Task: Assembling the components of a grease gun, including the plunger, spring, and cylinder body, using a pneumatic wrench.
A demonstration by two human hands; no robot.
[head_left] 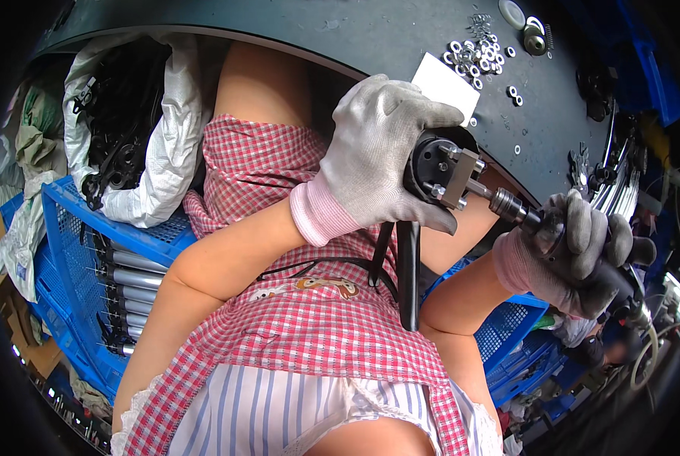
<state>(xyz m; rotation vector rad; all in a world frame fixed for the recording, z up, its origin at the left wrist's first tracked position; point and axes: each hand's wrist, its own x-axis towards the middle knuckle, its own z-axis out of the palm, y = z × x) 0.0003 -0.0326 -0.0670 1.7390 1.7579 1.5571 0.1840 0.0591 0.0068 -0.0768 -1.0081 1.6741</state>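
Note:
My left hand (378, 148), in a grey-white work glove, is closed around a round black part (428, 159) above my lap. A small metal block (463, 181) with bolts sits on the part's face. Below the hand hangs a black tube-like leg (409, 277); where it joins is hidden. My right hand (575, 247), gloved too, wraps round a black power screwdriver (511, 207). The driver lies tilted, its bit pointing up-left and meeting the metal block. Whether the bit is seated on a bolt I cannot tell.
On the dark table (279, 17) lie several nuts and rings (477, 59), springs and a white card (446, 90). Long metal parts (617, 182) crowd its right side. To my left, a white sack (146, 201) of black parts rests on a blue crate (58, 220) holding silver tubes.

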